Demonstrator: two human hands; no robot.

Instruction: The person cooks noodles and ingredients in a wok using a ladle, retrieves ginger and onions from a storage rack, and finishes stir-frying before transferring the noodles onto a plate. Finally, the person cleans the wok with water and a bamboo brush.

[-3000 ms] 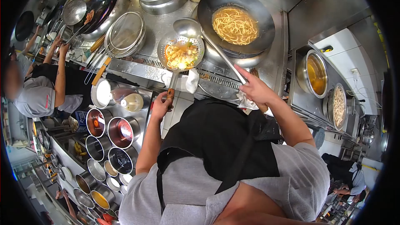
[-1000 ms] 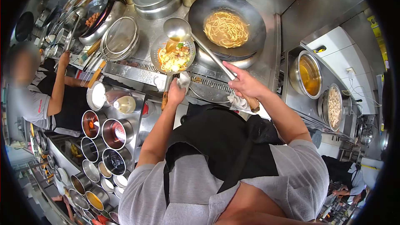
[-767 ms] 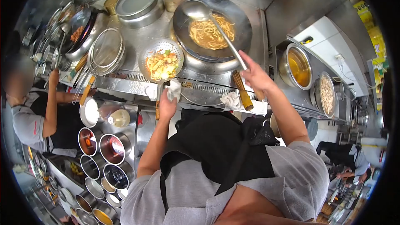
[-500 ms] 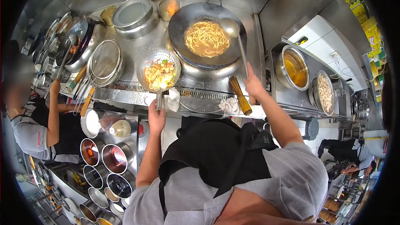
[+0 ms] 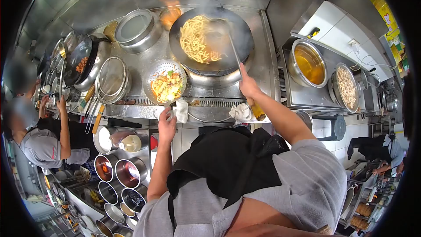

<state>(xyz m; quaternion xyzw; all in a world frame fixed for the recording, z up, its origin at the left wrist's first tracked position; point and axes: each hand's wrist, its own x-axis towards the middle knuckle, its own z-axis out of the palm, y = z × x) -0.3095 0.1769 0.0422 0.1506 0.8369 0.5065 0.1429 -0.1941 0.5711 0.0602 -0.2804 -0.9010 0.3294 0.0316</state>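
My right hand (image 5: 250, 88) grips the long handle of a metal ladle (image 5: 235, 48); the ladle's bowl is in the wok, blurred by steam. Noodles (image 5: 195, 39) pile along the left side of the dark wok (image 5: 240, 63), which stands on the burner. My left hand (image 5: 167, 125) is closed around the handle of a perforated skimmer (image 5: 148, 75), left of the wok. Chopped vegetables and other mixed pieces (image 5: 167, 87) fill the skimmer. A white cloth (image 5: 182, 110) hangs beside my left hand.
A lidded pot (image 5: 139, 30) and round sieves (image 5: 112, 79) stand to the left. Flame rises near a small container (image 5: 169, 16) behind the wok. A bowl of yellow liquid (image 5: 309, 65) is at right. A co-worker (image 5: 46, 147) works at the far left.
The noodles have shifted from the wok's middle to its left side, and steam has risen. My right hand has moved left and slightly down with the ladle. The skimmer stays at the left.
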